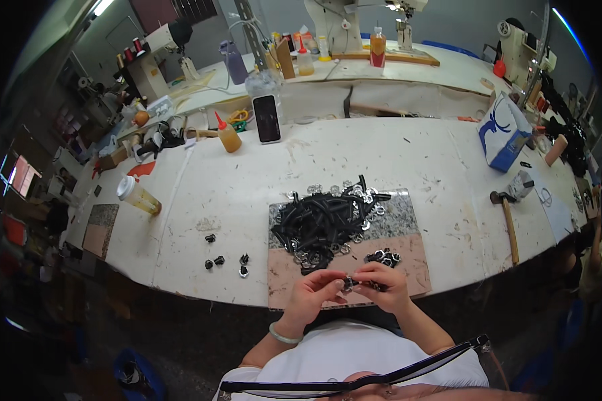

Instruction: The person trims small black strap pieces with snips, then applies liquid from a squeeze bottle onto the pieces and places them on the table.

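Dark-framed eyeglasses (281,387) nearest cam, above wearer's wht shirt (348,347). L hand (309,294), w/ pale bangle (285,335) on wrist, & R hand (388,287) meet at near edge of slab (413,267); both grips closed, fingertips pinching 1 small blk/silver part (348,285) btwn them, detail too small to tell. Slab is grey-speckled at far end, pinkish at near end. On it: big heap of blk tubes (321,220) mixed w/ metal rings; smaller blk/silver cluster (383,256) just beyond R hand. L of slab, 5 loose blk pieces (219,260) on wht surface (441,160). Farther L, lidded cup (139,195); R, hammer (510,230). Beyond heap, upright phone (268,119) near red-tipped squeeze bottle (229,138)
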Motion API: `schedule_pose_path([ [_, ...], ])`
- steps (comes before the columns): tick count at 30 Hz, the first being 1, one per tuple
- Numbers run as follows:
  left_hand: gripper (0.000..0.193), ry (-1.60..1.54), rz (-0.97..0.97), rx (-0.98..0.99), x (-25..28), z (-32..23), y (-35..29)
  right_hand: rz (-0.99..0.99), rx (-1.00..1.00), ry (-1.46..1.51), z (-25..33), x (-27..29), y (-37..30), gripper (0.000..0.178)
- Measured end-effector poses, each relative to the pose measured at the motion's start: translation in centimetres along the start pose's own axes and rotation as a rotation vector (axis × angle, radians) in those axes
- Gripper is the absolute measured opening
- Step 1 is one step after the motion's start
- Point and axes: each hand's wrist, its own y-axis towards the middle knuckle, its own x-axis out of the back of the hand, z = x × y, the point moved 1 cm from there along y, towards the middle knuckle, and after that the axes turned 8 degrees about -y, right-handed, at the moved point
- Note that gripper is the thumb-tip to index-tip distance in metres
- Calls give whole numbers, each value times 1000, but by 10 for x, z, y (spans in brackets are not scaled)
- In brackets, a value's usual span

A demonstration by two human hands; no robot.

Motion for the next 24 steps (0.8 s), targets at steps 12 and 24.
schedule_pose_path([
  [12,23,34,46,-72,2,9,-3,35,-92,251,4,-4,-5,18],
  [24,27,232,99,-26,-3,10,-13,10,-315,0,15,-7,-11,20],
])
